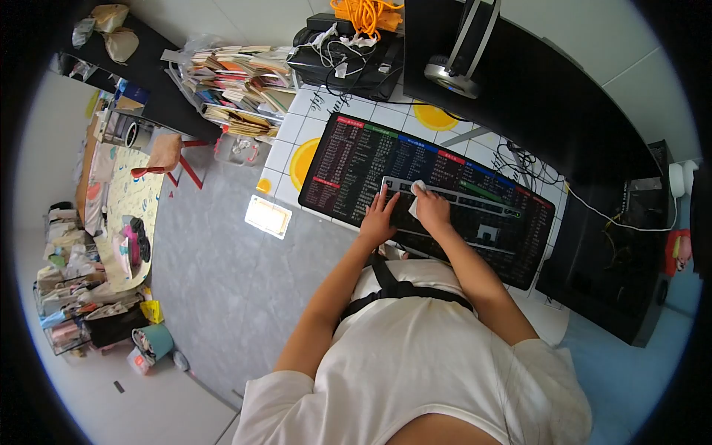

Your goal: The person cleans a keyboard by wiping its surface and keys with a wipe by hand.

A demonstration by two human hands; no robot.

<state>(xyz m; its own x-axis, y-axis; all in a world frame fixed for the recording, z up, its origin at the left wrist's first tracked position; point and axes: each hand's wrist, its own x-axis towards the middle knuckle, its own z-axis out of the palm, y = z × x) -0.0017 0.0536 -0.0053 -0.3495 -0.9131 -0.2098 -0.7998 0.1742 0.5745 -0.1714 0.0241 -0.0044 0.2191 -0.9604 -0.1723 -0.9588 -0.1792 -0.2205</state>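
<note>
A dark keyboard with a silvery top strip (469, 200) lies on a long black desk mat (348, 159) printed with rows of small text. My left hand (378, 220) rests at the keyboard's left end, its fingers stretched out and apart. Just to the right of it, my right hand (432, 210) is closed around a crumpled white tissue (417, 187), held against the keyboard's upper left part. Some keys are hidden under both hands.
Behind the mat stands a large black monitor (519, 81) with headphones (454, 74) hung over it. Loose black cables (523, 167) lie by its base. Stacked papers (241, 81) and a black bag (345, 67) fill the back left. A red-legged stool (167, 156) stands farther left.
</note>
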